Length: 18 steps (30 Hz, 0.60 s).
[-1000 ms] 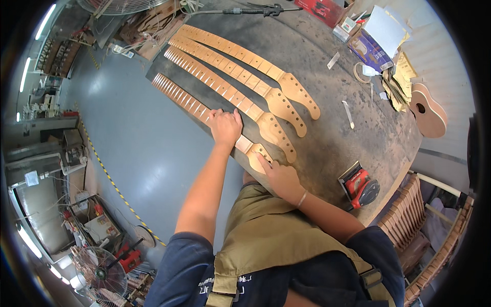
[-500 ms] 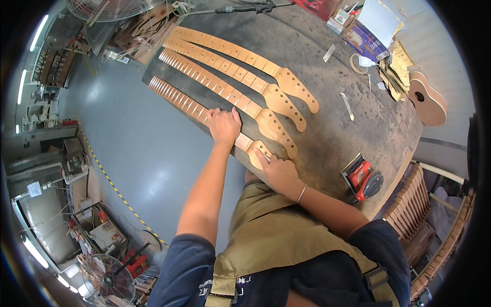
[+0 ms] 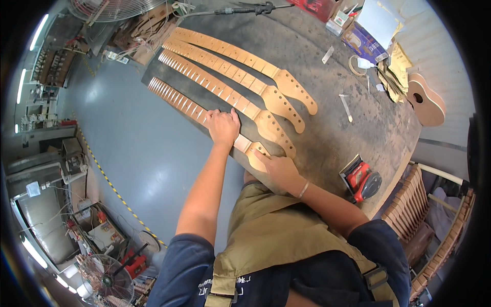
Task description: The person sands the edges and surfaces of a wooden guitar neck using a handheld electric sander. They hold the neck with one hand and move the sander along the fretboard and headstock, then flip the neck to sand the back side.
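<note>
Four wooden guitar necks lie side by side on a dark workbench (image 3: 332, 133). My left hand (image 3: 222, 126) is closed over the fretboard of the nearest neck (image 3: 176, 102), fingers wrapped on it. My right hand (image 3: 281, 171) touches that neck's headstock (image 3: 254, 158) with one digit stretched out and the other fingers curled; what they hold, if anything, is hidden. The second neck (image 3: 227, 92), third neck (image 3: 272, 100) and farthest neck (image 3: 296, 88) lie beyond, headstocks toward the right.
A red sander (image 3: 364, 181) sits near the right edge. Papers, boxes (image 3: 363, 43) and an acoustic guitar body (image 3: 425, 105) are at back right. A spray gun (image 3: 255, 9) and fan (image 3: 110, 10) are at the back, another fan (image 3: 105, 276) lower left, a wooden rack (image 3: 409, 204) at right.
My right hand shifts slightly on the headstock; my left hand keeps its hold on the neck. The view has shifted slightly, with little else moved.
</note>
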Tool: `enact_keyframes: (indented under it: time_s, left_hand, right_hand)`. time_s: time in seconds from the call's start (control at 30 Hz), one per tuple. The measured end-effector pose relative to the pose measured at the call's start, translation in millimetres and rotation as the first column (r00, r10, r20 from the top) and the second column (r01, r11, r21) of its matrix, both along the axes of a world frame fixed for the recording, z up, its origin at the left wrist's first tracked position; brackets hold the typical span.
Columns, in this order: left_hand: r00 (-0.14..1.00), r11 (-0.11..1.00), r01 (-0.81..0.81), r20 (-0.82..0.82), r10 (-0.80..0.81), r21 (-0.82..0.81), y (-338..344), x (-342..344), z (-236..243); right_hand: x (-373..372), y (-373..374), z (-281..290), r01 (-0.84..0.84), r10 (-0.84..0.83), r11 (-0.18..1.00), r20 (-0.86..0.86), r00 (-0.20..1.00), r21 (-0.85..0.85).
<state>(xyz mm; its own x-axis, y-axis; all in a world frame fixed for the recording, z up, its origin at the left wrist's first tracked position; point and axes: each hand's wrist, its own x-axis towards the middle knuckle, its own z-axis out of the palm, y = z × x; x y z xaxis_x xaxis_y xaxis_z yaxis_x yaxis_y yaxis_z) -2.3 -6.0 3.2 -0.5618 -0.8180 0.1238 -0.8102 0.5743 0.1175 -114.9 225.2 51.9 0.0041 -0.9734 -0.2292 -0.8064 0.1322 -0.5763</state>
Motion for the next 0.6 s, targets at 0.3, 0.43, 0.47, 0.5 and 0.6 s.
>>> enact_keyframes:
  time_s: [0.3,0.43,0.47,0.5,0.6]
  left_hand:
    - [1.000,1.000,-0.001,0.028,0.001,0.017,0.7,0.0,3.0]
    - [1.000,1.000,-0.015,0.023,0.015,0.016,-0.8,0.6,1.4]
    - [1.000,1.000,-0.015,0.020,0.015,0.025,-1.4,0.2,1.4]
    - [1.000,1.000,-0.004,0.027,0.003,0.018,0.0,-0.6,3.1]
    - [0.999,1.000,0.009,0.036,-0.010,0.011,-1.8,-3.8,5.7]
  right_hand:
    - [2.4,3.0,-11.4,0.047,-0.043,0.997,0.078,0.996,-0.054]
    - [3.9,11.3,-13.1,0.014,-0.014,1.000,0.020,1.000,0.000]
    - [3.7,11.7,-13.4,0.009,-0.010,1.000,0.012,1.000,0.013]
    - [4.8,10.0,-13.3,0.015,-0.015,1.000,0.012,1.000,-0.013]
    - [4.2,2.3,-8.0,0.017,-0.018,0.998,-0.008,1.000,-0.060]
